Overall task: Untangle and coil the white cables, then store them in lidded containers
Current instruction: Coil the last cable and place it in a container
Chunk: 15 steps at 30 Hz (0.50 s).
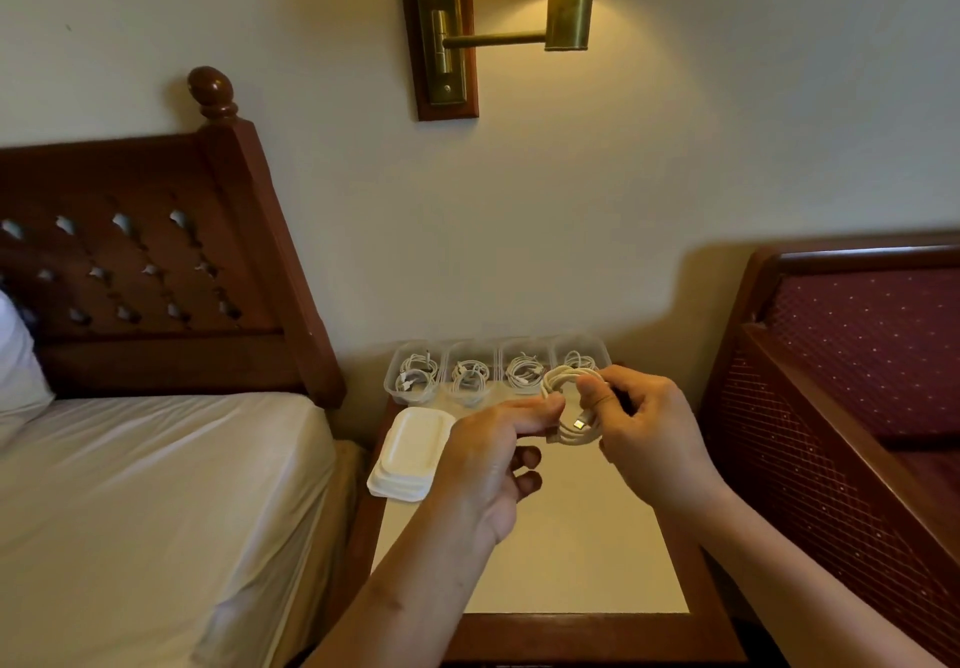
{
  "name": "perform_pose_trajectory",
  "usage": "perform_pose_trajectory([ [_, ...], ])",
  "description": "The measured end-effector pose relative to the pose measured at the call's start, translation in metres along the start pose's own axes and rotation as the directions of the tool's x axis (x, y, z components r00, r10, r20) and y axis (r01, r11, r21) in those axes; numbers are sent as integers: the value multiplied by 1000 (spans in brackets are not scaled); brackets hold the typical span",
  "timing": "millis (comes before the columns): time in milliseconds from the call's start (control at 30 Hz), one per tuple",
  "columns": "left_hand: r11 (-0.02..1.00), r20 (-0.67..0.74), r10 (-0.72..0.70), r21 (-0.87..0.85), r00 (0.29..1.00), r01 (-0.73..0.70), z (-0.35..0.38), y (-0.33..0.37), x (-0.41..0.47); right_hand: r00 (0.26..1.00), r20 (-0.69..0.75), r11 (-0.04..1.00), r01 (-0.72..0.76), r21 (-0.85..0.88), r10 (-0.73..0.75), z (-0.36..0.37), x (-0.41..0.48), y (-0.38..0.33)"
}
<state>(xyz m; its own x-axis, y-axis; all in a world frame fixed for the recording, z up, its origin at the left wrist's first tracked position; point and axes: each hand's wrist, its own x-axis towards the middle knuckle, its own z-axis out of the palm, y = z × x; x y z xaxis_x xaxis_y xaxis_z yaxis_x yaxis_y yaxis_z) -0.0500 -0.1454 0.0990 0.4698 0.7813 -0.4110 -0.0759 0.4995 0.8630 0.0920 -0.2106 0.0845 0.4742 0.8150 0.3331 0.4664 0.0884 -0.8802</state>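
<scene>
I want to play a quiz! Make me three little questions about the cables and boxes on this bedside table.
1. True or false: the stack of white lids lies to the left of the left hand.
2. How many clear containers stand in the row by the wall? A two, B four, C six.
3. Fill in: the left hand and the right hand together hold a coiled white ____.

Key: 1 true; 2 B; 3 cable.
</scene>
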Motion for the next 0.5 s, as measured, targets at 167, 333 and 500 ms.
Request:
perform_pose_trajectory([
  [167,957,-154,287,0,945,-291,16,-13,-6,995,65,978,-84,193,72,-6,2,0],
  [333,713,-175,698,256,694,-653,21,-32,-2,989,114,940,-131,315,100,-6,1,-1],
  [500,457,-36,865,466,500,-757,13,-41,6,978,149,872,-197,449,145,-10,0,-4],
])
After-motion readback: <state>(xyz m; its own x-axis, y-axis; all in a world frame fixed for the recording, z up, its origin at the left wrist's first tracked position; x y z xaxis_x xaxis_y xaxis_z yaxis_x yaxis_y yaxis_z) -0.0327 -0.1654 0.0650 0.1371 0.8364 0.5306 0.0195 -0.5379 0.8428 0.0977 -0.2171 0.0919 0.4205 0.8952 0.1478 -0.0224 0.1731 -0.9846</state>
